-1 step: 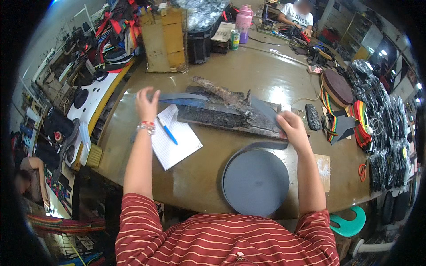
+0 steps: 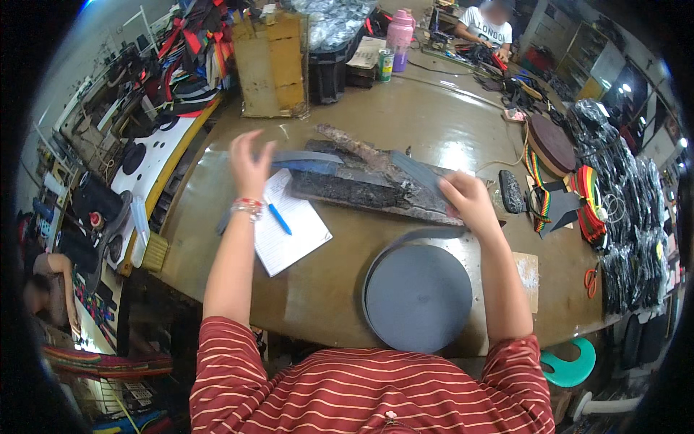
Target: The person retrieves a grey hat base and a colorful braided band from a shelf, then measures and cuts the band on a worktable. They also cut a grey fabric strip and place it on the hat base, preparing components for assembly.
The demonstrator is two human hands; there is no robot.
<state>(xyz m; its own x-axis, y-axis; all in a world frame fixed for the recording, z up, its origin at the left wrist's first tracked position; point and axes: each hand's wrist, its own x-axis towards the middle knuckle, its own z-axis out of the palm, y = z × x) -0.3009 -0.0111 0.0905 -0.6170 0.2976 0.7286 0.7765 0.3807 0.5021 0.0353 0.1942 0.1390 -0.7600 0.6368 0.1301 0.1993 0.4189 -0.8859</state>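
Observation:
A large roll of grey webbing (image 2: 419, 300) lies flat at the table's near edge, its loose end running up toward my right hand. My right hand (image 2: 468, 199) pinches the grey webbing strap (image 2: 418, 173) at the right end of a dark, worn, crusted block (image 2: 347, 189). Across this block lies a rough brown bar (image 2: 354, 147). My left hand (image 2: 251, 168) is raised at the left, thumb and fingers apart, beside the strap's stretch on the block's far left side. Beneath it lie a sheet of written paper (image 2: 293, 235) and a blue pen (image 2: 279, 219).
A yellowish box (image 2: 271, 69), a black bin (image 2: 327, 76), a can (image 2: 385, 65) and a pink bottle (image 2: 399, 36) stand at the back. Rightward are a brown roll (image 2: 551, 145), striped straps (image 2: 585, 195), orange scissors (image 2: 591, 281) and plastic-wrapped bundles (image 2: 629, 217). Co-workers sit far right and lower left.
My left hand has shifted right and slightly up, its fingers spreading away from the strap. My right hand has moved slightly left with the webbing, which lies nearer the brown bar.

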